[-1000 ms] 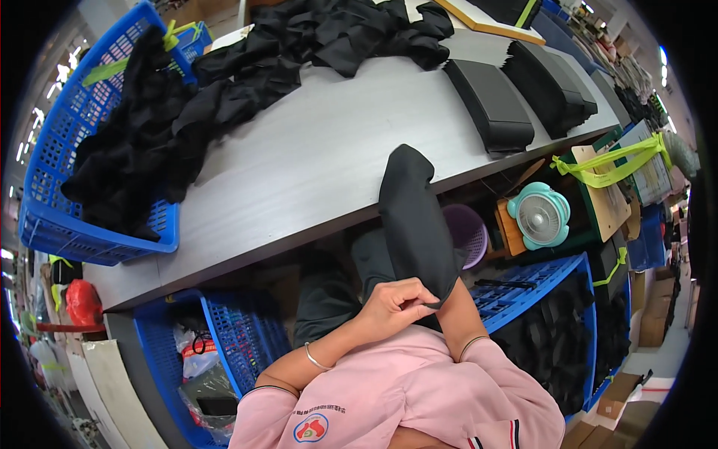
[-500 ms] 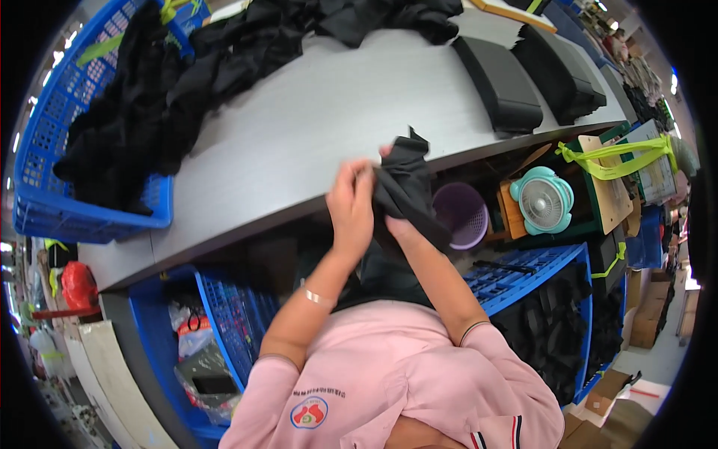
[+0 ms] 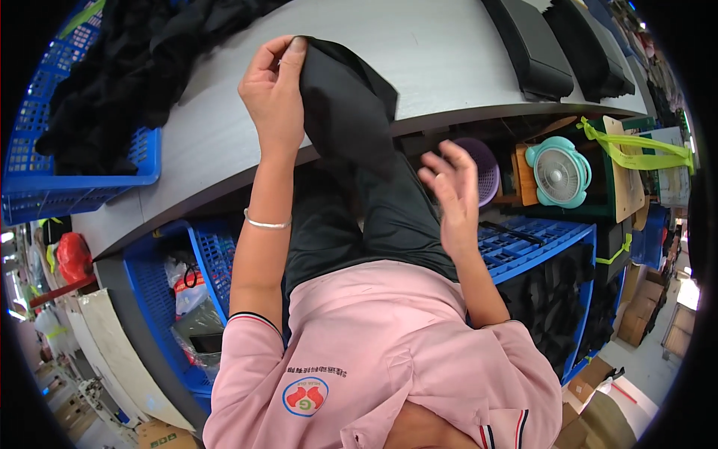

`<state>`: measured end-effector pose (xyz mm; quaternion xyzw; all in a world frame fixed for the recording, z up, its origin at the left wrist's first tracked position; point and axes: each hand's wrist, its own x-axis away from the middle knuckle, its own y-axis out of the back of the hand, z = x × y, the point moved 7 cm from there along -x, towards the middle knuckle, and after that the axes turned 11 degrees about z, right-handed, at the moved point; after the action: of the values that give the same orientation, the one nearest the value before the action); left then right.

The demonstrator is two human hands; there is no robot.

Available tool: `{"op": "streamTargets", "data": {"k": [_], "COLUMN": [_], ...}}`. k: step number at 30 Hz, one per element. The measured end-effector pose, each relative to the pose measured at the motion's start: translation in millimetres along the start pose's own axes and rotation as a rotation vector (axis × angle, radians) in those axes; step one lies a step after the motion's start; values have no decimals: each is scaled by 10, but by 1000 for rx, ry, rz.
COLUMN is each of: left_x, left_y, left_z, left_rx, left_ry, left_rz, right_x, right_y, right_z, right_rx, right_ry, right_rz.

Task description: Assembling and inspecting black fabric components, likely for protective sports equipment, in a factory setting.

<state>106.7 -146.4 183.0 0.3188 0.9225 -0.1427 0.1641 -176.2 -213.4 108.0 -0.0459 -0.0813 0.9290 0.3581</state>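
My left hand (image 3: pixel 275 93) pinches one corner of a black fabric piece (image 3: pixel 348 101) between thumb and fingers, holding it up over the front edge of the grey table (image 3: pixel 441 75). The cloth hangs down from there toward my lap. Its lower end blends with my dark trousers, so I cannot tell where it stops. My right hand (image 3: pixel 455 187) is off the cloth, to its right, with fingers spread and slightly smeared by motion. Behind that hand is a purple basket (image 3: pixel 488 172).
Black cloth (image 3: pixel 112 82) is heaped at the left, partly over a blue crate (image 3: pixel 149 161). Two black stacks (image 3: pixel 535 56) lie at the table's far right. A turquoise fan (image 3: pixel 559 172) stands below them. Blue crates (image 3: pixel 538 232) flank me on both sides.
My left hand has moved up and left, lifting the black fabric, which now hangs spread out instead of bunched. My right hand has let go and moved right. The view has shifted a little.
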Motion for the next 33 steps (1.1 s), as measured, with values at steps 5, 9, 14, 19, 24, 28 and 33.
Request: {"op": "streamTargets", "data": {"k": [5, 9, 14, 19, 24, 28, 33], "left_x": [535, 847, 848, 928, 933, 974, 857], "left_y": [-671, -897, -728, -834, -878, -780, -431], "left_z": [-289, -417, -352, -149, -191, -283, -48], "left_rx": [-223, -184, -175, -117, -88, 0, -5], "left_ry": [-7, 23, 97, 145, 150, 268, 270], "left_rz": [429, 563, 402, 511, 510, 524, 336], "right_x": [-197, -445, -302, -192, -205, -278, -5], "right_y": [-233, 2, 166, -178, -150, 111, 76], "right_z": [537, 401, 382, 572, 670, 186, -237], "right_rx": [524, 483, 405, 496, 707, 564, -344], "right_ry": [346, 332, 326, 396, 365, 151, -328], "right_rz": [-11, -268, -298, -120, -98, -116, 179]}}
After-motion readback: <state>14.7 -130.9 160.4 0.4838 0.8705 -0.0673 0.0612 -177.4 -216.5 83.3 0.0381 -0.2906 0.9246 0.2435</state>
